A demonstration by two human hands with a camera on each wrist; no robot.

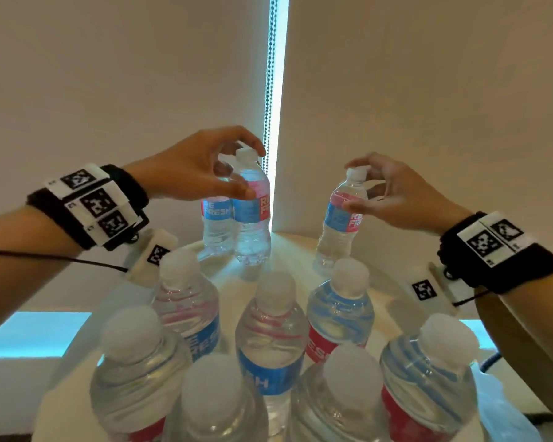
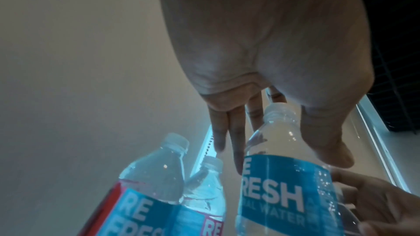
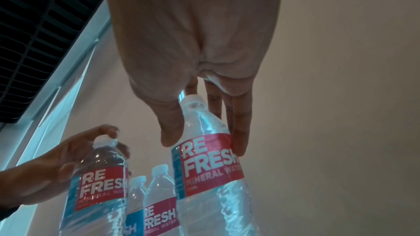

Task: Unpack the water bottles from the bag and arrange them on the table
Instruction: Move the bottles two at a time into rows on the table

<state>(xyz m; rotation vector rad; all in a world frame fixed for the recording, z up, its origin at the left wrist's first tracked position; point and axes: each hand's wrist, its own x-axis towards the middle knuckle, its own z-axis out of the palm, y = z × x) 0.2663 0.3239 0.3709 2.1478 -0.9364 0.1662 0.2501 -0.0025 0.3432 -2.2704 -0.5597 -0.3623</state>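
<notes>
Two bottles are in my hands at the far side of the round bench (image 1: 304,250), and more stand on it nearer to me.

At about eleven o'clock, my left hand (image 1: 192,167) curls around a bottle (image 1: 251,208): the fingertips arch over its white cap and the thumb presses the upper body just above the label. That bottle stands upright or nearly so; its base is at the bench, though I cannot tell if it fully rests there. Touching it on its left side, partly behind my hand, stands a second bottle (image 1: 216,223) with a blue and red label. In the left wrist view the held bottle (image 2: 284,177) shows its blue side, with two others (image 2: 154,177) low at seven o'clock.

Behind these, between two pale blinds, runs a bright gap with a bead chain (image 1: 269,74).

At about one o'clock, my right hand (image 1: 396,193) pinches a third bottle (image 1: 342,224), fingers at the cap and thumb on the label. It leans, top tilted toward the right. In the right wrist view this bottle (image 3: 209,164) shows its red label side.

Closer to me, from seven to five o'clock, seven capped bottles (image 1: 270,339) stand upright in a tight cluster, several touching, blurred by nearness. Both wrists wear black bands (image 1: 87,205) with printed square markers.
</notes>
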